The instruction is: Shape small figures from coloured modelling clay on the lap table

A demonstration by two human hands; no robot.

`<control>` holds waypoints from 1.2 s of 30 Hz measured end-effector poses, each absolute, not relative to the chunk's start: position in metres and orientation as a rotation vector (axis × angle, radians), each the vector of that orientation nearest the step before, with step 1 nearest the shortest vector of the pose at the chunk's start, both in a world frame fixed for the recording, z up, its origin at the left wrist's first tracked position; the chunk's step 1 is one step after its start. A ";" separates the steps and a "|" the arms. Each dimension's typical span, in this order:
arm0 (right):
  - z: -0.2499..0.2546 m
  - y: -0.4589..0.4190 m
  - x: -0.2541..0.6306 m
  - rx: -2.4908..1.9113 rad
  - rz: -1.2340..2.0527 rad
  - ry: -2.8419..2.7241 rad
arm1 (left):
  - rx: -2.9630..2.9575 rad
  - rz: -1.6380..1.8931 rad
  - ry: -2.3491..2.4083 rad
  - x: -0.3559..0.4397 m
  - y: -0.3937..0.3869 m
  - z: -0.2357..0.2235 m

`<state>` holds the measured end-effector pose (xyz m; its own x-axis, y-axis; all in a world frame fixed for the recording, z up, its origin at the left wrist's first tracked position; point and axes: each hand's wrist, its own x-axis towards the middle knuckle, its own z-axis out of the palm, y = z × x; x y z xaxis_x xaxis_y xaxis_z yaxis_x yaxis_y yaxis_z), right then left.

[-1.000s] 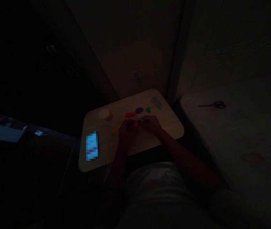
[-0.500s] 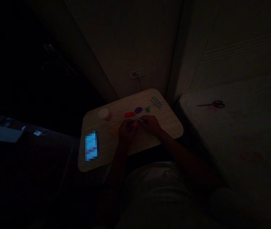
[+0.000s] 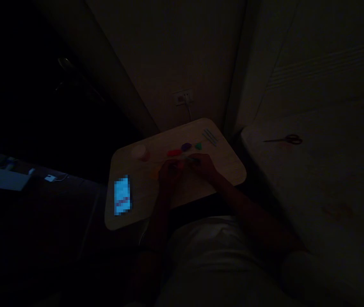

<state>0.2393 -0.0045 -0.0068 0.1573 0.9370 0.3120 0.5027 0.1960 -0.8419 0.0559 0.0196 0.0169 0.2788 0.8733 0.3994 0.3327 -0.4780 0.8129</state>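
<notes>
From the head view, your bench (image 3: 143, 204) has rounded corners, its far edge close to the wall (image 3: 156, 64) and its near edge just ahead of your lap (image 3: 214, 238). On the right, a dark gap parts it from a pale surface (image 3: 297, 183). Bench top shows between the phone (image 3: 122, 196) and your left wrist, and again to the right of your right hand (image 3: 202, 165).

The phone's lit screen is broken into coarse blocks, so you cannot read its writing.

Both your hands are over the middle of the bench, close together. Your right grip is clamped on a thin pale tool (image 3: 189, 159) pointing left. Your left hand (image 3: 169, 172) is curled, with a red lump (image 3: 182, 164) at its fingertips, between the two hands; it is too dark to tell whether that grip is together on it.

Just beyond your hands lie a red piece (image 3: 174, 152), a purple one (image 3: 186, 147) and a green one (image 3: 198, 146); thin sticks (image 3: 209, 137) lie near the far right corner. A cup (image 3: 140, 152) stands at far left, and an orange piece (image 3: 155, 172) is just left of your left hand. Scissors (image 3: 286, 140) lie on the pale surface, well apart. A cord (image 3: 189, 111) hangs from the wall socket (image 3: 183, 97) behind the bench.
</notes>
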 end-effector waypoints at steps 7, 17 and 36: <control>-0.005 -0.006 0.239 -1.440 0.563 -1.525 | 1.917 1.191 1.083 0.056 0.019 0.016; -0.003 -0.007 0.240 -1.471 0.518 -1.583 | 1.872 1.166 1.071 0.057 0.017 0.019; -0.004 -0.006 0.239 -1.489 0.545 -1.556 | 1.889 1.165 1.033 0.055 0.020 0.014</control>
<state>0.2391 -0.0058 -0.0038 0.1155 0.9490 0.2932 0.5587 0.1820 -0.8091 0.0552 0.0205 0.0139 0.2846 0.8803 0.3797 0.2717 -0.4539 0.8486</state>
